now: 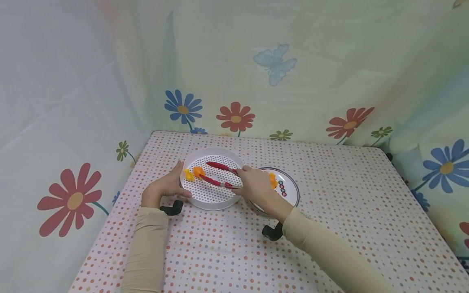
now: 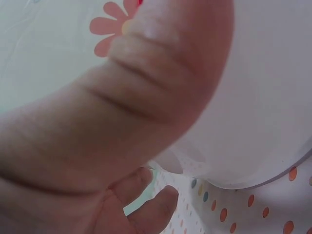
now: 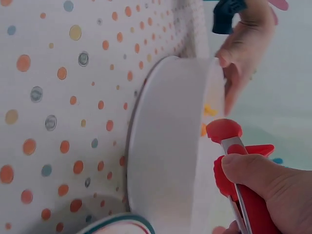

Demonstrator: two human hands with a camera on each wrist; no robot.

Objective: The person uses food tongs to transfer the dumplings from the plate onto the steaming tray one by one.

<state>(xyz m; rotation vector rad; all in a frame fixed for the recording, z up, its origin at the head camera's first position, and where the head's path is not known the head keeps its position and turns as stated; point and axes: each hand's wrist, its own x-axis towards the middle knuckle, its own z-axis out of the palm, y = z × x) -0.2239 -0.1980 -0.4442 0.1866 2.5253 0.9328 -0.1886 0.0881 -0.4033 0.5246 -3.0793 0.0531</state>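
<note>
A white round basket with a perforated bottom stands on the table. My left hand holds its left rim; the thumb lies against the white wall in the left wrist view. Metal tongs with red tips are gripped in my right hand above the basket, their arms spread. The near tip meets an orange toy piece; whether it touches cannot be told. A yellow toy piece lies left of that, by the basket wall.
Right of the basket is a white plate with a dark rim, partly under my right hand. On it are an orange piece and small dark and red round marks. A dotted cloth covers the table; flowered curtains stand behind and beside it.
</note>
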